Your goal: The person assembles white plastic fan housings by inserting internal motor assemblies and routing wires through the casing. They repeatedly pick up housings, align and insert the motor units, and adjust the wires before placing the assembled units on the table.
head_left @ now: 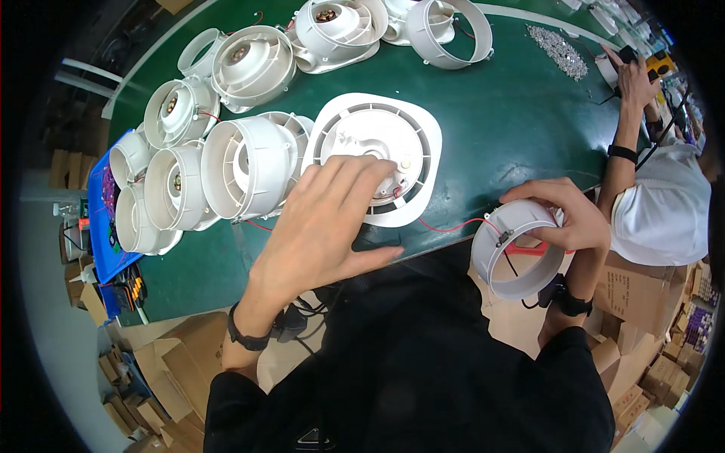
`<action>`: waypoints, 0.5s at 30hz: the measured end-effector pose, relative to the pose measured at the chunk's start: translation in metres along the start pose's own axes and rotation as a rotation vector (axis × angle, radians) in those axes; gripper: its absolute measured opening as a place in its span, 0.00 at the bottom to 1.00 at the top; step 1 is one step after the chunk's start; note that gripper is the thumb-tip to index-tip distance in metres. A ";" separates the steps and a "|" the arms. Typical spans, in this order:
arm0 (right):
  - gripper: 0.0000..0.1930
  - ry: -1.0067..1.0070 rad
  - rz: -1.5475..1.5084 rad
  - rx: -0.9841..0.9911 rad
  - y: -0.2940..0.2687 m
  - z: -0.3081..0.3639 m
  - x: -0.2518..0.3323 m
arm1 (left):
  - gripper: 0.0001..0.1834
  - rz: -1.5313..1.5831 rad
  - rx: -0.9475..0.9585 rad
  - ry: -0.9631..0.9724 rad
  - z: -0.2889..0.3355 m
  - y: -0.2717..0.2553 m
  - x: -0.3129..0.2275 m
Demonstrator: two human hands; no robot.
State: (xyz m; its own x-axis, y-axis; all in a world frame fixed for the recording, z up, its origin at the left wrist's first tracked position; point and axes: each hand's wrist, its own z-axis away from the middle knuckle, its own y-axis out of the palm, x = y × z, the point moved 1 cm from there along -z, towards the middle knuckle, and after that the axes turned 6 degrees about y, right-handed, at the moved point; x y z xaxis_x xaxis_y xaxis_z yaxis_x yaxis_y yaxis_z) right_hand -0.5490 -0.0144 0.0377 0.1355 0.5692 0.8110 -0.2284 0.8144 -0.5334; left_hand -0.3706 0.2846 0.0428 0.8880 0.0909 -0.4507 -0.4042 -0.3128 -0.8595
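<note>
My left hand (pixel 321 219) lies over a white round-cornered fan base (pixel 370 127) on the table, its fingers stretched out and the thumb spread apart. The fingertips reach the lower middle of the base's disc; whether they press on it I cannot tell. In my right hand (pixel 578 215) is a white plastic ring (pixel 521 212), gripped by its upper right wall and held off the table's near edge. A small connector (pixel 504 238) sits at the ring's rim. From there a thin red wire (pixel 453 229) runs slack to the base.
White fan housings (pixel 253 72) stand in rows at the left and back of the green table (pixel 521 128). At the left edge is a blue tray (pixel 100 219). Small metallic pieces (pixel 557 53) lie heaped far right, near a co-worker's arm (pixel 625 128). Cardboard boxes (pixel 185 362) sit below.
</note>
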 end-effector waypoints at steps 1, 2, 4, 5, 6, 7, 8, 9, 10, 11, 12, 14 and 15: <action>0.27 -0.009 -0.001 -0.002 0.001 0.000 -0.001 | 0.42 0.002 -0.002 -0.002 0.000 0.000 0.001; 0.27 -0.018 -0.002 -0.005 0.001 0.000 -0.002 | 0.42 -0.012 0.017 0.002 0.000 0.000 0.001; 0.27 -0.015 -0.015 -0.002 0.002 -0.002 -0.002 | 0.42 -0.041 0.054 0.005 -0.001 -0.002 -0.002; 0.27 -0.002 -0.027 0.001 0.003 -0.002 -0.002 | 0.42 -0.047 0.058 0.004 -0.001 -0.001 -0.002; 0.27 0.013 -0.040 0.004 0.004 -0.002 -0.002 | 0.41 -0.054 0.063 0.003 -0.001 -0.001 -0.002; 0.27 0.011 -0.035 0.002 0.004 -0.002 -0.001 | 0.41 -0.060 0.068 0.002 0.000 0.000 -0.002; 0.27 0.010 -0.031 -0.001 0.004 -0.002 -0.001 | 0.40 -0.067 0.063 0.014 0.000 0.000 -0.001; 0.27 0.008 -0.027 -0.004 0.004 -0.002 -0.001 | 0.38 -0.074 0.057 0.027 0.001 0.001 0.000; 0.27 0.006 -0.019 -0.005 0.004 -0.002 -0.002 | 0.36 -0.081 0.052 0.040 0.001 0.001 0.000; 0.28 0.004 -0.012 -0.006 0.004 -0.002 -0.002 | 0.35 -0.069 0.050 0.037 0.001 0.001 0.001; 0.28 0.001 -0.004 -0.008 0.004 -0.002 -0.003 | 0.34 -0.058 0.047 0.034 0.002 0.001 0.001; 0.28 0.004 -0.013 -0.005 0.004 -0.002 -0.003 | 0.33 -0.049 0.044 0.031 0.001 0.001 0.001; 0.28 0.005 -0.018 -0.004 0.004 -0.002 -0.003 | 0.32 -0.049 0.043 0.031 0.001 0.001 0.000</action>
State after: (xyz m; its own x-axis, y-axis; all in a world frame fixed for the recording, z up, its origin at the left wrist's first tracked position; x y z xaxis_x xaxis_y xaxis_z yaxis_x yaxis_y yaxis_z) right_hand -0.5488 -0.0125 0.0324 0.1449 0.5549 0.8192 -0.2220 0.8251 -0.5196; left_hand -0.3714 0.2850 0.0419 0.9132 0.0753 -0.4006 -0.3685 -0.2677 -0.8903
